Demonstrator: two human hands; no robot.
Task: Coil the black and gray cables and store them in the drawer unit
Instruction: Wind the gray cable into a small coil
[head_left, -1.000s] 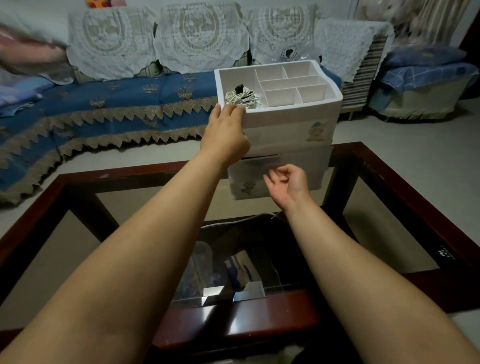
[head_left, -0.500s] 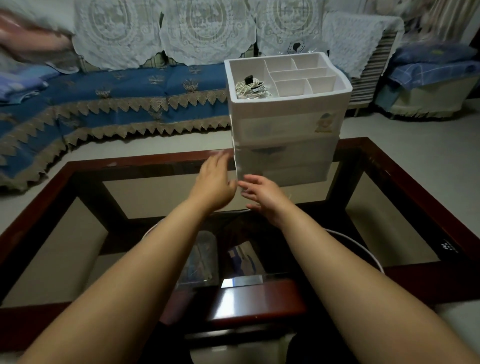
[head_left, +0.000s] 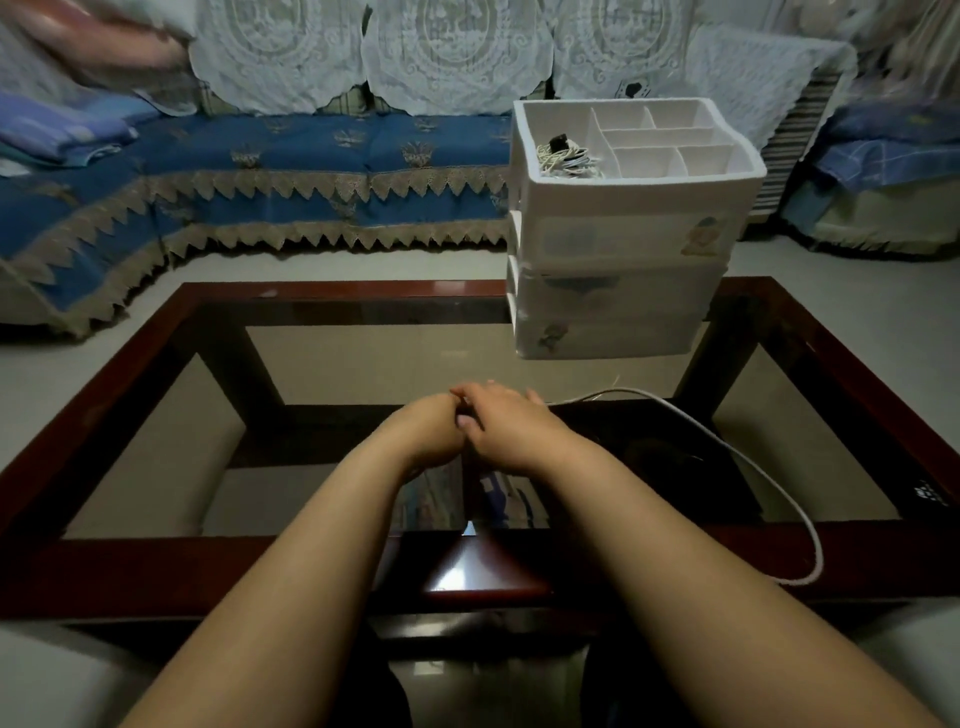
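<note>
Two bare hands close together over the middle of the glass-topped table with the dark red wooden frame (head_left: 130, 364). Left hand (head_left: 434, 434) bent down at the wrist, fingers curled under and hidden; cannot tell what is in them, if anything. Right hand (head_left: 506, 428) just beside it and touching it, palm down, fingers (head_left: 478, 395) mostly straight and lying over the left knuckles, thumb tip showing between the two hands. Long gray cable (head_left: 748, 467) on the glass, starting right at the right hand's far side, running toward the right edge of the table, then bending back in a loop near the front right corner. Cable end at the fingers hidden behind the right hand, so no saying if pinched or only touched. Tall white plastic drawer unit (head_left: 618, 249) at the back edge of the table, toward the back right corner, well apart from both hands, drawers pushed in. Open tray with little boxes on top of it; small bundle of coiled pale cable with a black piece (head_left: 566, 156) in the big left box. Blue couch cover with tan zigzag trim (head_left: 260, 171) behind the table, white lace cloths (head_left: 457, 47) along the couch back.
</note>
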